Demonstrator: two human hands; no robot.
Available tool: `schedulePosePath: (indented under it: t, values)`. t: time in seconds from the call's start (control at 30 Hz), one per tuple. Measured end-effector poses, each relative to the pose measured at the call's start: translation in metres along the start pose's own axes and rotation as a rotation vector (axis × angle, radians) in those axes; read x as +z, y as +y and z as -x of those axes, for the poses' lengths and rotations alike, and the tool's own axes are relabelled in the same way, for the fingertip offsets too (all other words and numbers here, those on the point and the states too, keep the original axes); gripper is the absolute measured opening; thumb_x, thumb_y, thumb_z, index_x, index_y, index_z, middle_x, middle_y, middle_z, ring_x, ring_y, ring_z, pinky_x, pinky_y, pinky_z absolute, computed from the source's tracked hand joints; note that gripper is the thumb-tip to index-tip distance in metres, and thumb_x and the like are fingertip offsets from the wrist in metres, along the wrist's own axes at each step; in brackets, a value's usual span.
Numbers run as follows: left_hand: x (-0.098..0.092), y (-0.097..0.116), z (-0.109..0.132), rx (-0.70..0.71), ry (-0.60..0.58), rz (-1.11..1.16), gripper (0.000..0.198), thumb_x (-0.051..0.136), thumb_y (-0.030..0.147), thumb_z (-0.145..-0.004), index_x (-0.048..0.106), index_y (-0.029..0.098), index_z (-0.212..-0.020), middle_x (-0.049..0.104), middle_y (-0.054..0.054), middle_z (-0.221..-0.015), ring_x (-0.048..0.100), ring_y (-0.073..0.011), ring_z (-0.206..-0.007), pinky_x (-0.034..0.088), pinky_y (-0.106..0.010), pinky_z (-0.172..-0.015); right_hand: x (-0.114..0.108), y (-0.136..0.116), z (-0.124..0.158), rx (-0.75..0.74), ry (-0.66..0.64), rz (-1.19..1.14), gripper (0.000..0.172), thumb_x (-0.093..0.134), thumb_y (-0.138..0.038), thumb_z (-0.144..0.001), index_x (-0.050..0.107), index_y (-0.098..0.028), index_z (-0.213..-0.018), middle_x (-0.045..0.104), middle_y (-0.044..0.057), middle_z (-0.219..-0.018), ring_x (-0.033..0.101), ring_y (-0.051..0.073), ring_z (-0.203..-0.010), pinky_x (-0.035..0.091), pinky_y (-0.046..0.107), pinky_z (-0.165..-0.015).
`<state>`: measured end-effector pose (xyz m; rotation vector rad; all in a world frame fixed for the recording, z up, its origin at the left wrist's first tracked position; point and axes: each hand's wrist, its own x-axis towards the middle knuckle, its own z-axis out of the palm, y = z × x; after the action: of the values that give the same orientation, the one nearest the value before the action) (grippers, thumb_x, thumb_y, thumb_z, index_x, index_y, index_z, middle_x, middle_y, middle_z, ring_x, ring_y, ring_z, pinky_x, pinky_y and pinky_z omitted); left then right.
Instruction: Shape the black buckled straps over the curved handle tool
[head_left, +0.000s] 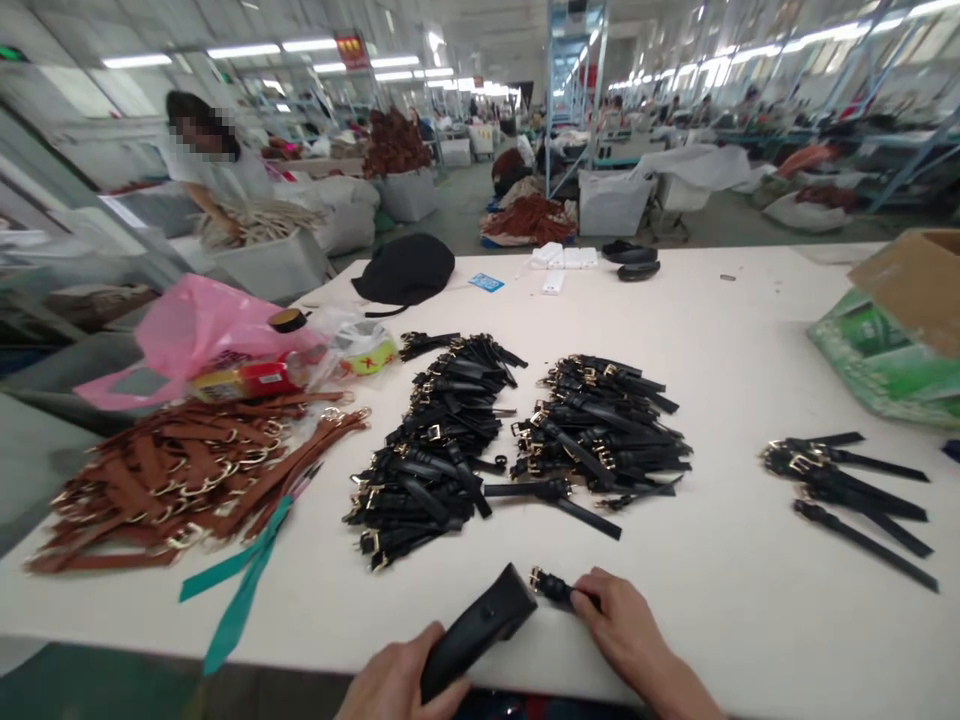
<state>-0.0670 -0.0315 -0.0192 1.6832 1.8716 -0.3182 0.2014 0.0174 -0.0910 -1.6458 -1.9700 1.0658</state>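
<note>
My left hand (405, 675), at the front edge of the table, is wrapped round a black handheld device (480, 625) shaped like an electric hair clipper, its wide end pointing up and right. Just to the right, my right hand (619, 615) pinches a short black buckle strap (553, 585). The strap's gold buckle faces the device's head, with a small gap between them. Beyond my hands lie two heaps of similar black straps, a left heap (435, 440) and a right heap (600, 430). Several more black straps (855, 490) lie fanned out at the right.
Brown straps with metal rings (165, 470) are piled at left, near green-handled scissors (251, 580) and a pink bag (202, 335). A black cap (409, 270) and white boxes (562, 258) lie at the back. A green-and-brown bag (892, 330) stands right. Another person (217, 160) handles straps behind.
</note>
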Motion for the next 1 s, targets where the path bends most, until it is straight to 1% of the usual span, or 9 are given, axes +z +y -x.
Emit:
schedulePosePath:
  t: [0.07, 0.13, 0.17, 0.23, 0.33, 0.47, 0.67, 0.83, 1.0]
  values:
    - [-0.007, 0.001, 0.001, 0.010, 0.009, -0.022, 0.043, 0.045, 0.050, -0.075, 0.053, 0.022, -0.107, 0.065, -0.006, -0.088, 0.059, -0.0234, -0.086, 0.043, -0.032, -0.074, 0.017, 0.003, 0.006, -0.014, 0.060, 0.135, 0.020, 0.042, -0.027, -0.081, 0.061, -0.022, -0.082, 0.060, 0.003, -0.079, 0.056, 0.017, -0.073, 0.040, 0.027, -0.065]
    - [-0.011, 0.005, 0.001, 0.015, 0.007, -0.056, 0.042, 0.044, 0.050, -0.074, 0.053, 0.023, -0.105, 0.065, -0.006, -0.085, 0.059, -0.0240, -0.083, 0.043, -0.032, -0.070, 0.024, 0.009, 0.010, -0.044, 0.132, 0.209, 0.028, 0.042, -0.023, -0.081, 0.055, -0.023, -0.105, 0.059, 0.005, -0.090, 0.055, 0.018, -0.080, 0.041, 0.029, -0.069]
    - [-0.012, 0.007, 0.000, 0.022, 0.007, -0.072, 0.041, 0.044, 0.050, -0.074, 0.053, 0.023, -0.104, 0.065, -0.006, -0.084, 0.059, -0.0241, -0.083, 0.042, -0.031, -0.069, 0.024, 0.011, 0.011, -0.081, 0.155, 0.236, 0.034, 0.042, -0.021, -0.080, 0.050, -0.024, -0.113, 0.058, 0.006, -0.093, 0.054, 0.019, -0.083, 0.041, 0.030, -0.071]
    - [-0.013, 0.012, -0.003, 0.047, 0.001, -0.098, 0.036, 0.044, 0.050, -0.075, 0.054, 0.024, -0.099, 0.065, -0.006, -0.081, 0.059, -0.0236, -0.079, 0.042, -0.030, -0.065, 0.021, 0.012, 0.011, -0.177, 0.181, 0.277, 0.039, 0.043, -0.018, -0.079, 0.047, -0.025, -0.117, 0.056, 0.006, -0.096, 0.052, 0.020, -0.088, 0.039, 0.033, -0.075]
    - [-0.010, 0.021, -0.011, 0.081, -0.001, -0.128, 0.031, 0.044, 0.049, -0.075, 0.054, 0.025, -0.093, 0.064, -0.005, -0.079, 0.059, -0.0229, -0.077, 0.041, -0.030, -0.064, 0.020, 0.010, 0.006, -0.280, 0.208, 0.271, 0.036, 0.051, -0.022, -0.076, 0.051, -0.025, -0.112, 0.054, 0.006, -0.097, 0.049, 0.022, -0.089, 0.037, 0.036, -0.076]
    - [-0.006, 0.031, -0.019, 0.088, -0.010, -0.177, 0.034, 0.042, 0.048, -0.076, 0.052, 0.023, -0.096, 0.064, -0.006, -0.082, 0.059, -0.0234, -0.079, 0.041, -0.031, -0.067, 0.025, 0.010, 0.000, -0.313, 0.250, 0.205, 0.026, 0.056, -0.029, -0.075, 0.057, -0.023, -0.100, 0.055, 0.006, -0.088, 0.048, 0.021, -0.084, 0.038, 0.036, -0.073]
    - [-0.006, 0.036, -0.018, 0.065, -0.029, -0.184, 0.034, 0.040, 0.047, -0.077, 0.052, 0.022, -0.096, 0.064, -0.007, -0.082, 0.059, -0.0237, -0.078, 0.042, -0.032, -0.066, 0.025, 0.014, -0.001, -0.363, 0.213, 0.044, 0.021, 0.053, -0.021, -0.074, 0.055, -0.020, -0.095, 0.052, 0.007, -0.086, 0.047, 0.021, -0.082, 0.040, 0.036, -0.071]
    - [-0.007, 0.039, -0.017, 0.053, -0.041, -0.186, 0.033, 0.039, 0.046, -0.078, 0.051, 0.022, -0.097, 0.064, -0.007, -0.085, 0.059, -0.0232, -0.080, 0.042, -0.032, -0.069, 0.025, 0.010, -0.001, -0.360, 0.235, 0.037, 0.017, 0.052, -0.016, -0.068, 0.051, -0.018, -0.084, 0.050, 0.006, -0.083, 0.046, 0.021, -0.081, 0.040, 0.036, -0.071]
    - [-0.006, 0.050, -0.025, 0.093, -0.013, -0.192, 0.032, 0.039, 0.046, -0.078, 0.050, 0.022, -0.095, 0.063, -0.008, -0.083, 0.059, -0.0244, -0.079, 0.043, -0.033, -0.067, 0.029, 0.009, -0.001, -0.322, 0.225, 0.041, 0.019, 0.048, -0.011, -0.063, 0.048, -0.018, -0.080, 0.049, 0.006, -0.081, 0.046, 0.021, -0.081, 0.041, 0.036, -0.071]
